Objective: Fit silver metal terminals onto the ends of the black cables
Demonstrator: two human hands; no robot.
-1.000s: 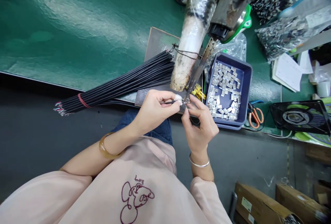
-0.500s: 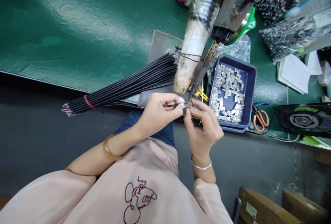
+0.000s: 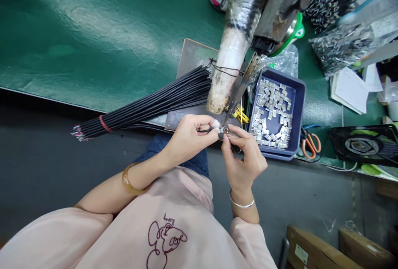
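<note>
A single black cable [image 3: 203, 131] is pinched in my left hand [image 3: 188, 138], its stripped end pointing right. White wrapping [image 3: 215, 123] covers one of that hand's fingertips. My right hand [image 3: 244, 153] is closed, thumb and fingertips gripping a small silver USB connector [image 3: 225, 129] at the cable's end. A narrow metal rod, apparently a soldering iron [image 3: 241, 88], slants down so its tip is just above the connector. Whether wires and connector are joined cannot be made out. Left of the rod, a bundle of black cables [image 3: 155, 100] lies tied with a red band [image 3: 105, 124].
A blue tray [image 3: 299, 111] of loose connectors [image 3: 273, 95] stands right of my hands. Beyond are orange-handled pliers [image 3: 311, 146] and a black fan [image 3: 362, 144]. A wrapped fume tube [image 3: 228, 53] hangs over the bench, near a yellow tool [image 3: 241, 115].
The cable end and the connector are now closer in line beneath the iron's tip. Both hands keep their grip; the whole view has shifted slightly.
</note>
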